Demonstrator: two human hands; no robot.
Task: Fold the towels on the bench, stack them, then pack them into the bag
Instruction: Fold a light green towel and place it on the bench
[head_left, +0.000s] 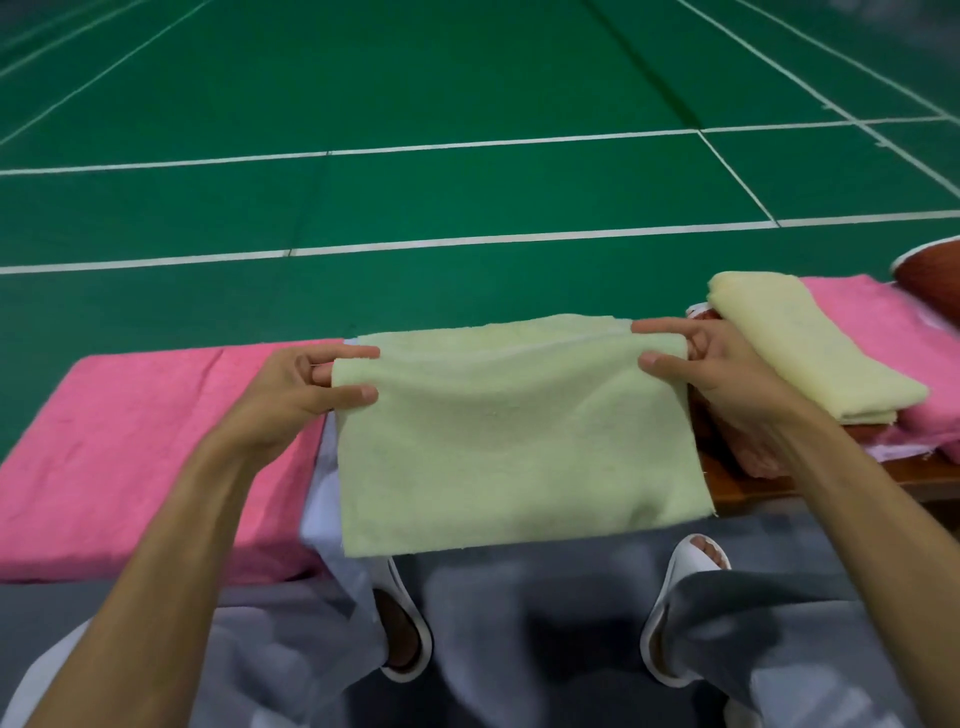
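I hold the pale green towel (509, 441) hanging over the table's (753, 483) near edge. My left hand (296, 384) and right hand (717, 374) each pinch one upper corner, arms extended. Keep the top edge taut, match corners, then fold. The folded yellow towel (810, 348) lies toward the right end.

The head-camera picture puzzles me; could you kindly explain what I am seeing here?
There is no machine: a person wears one wide-angle camera on the head, looking down at their own bare arms. The left hand and right hand each pinch an upper corner of a light green towel, holding it up so it hangs before the knees. On the wooden bench lie a pink towel at the left and a folded pale yellow towel at the right, resting on a second pink towel. Beyond is a green court floor.
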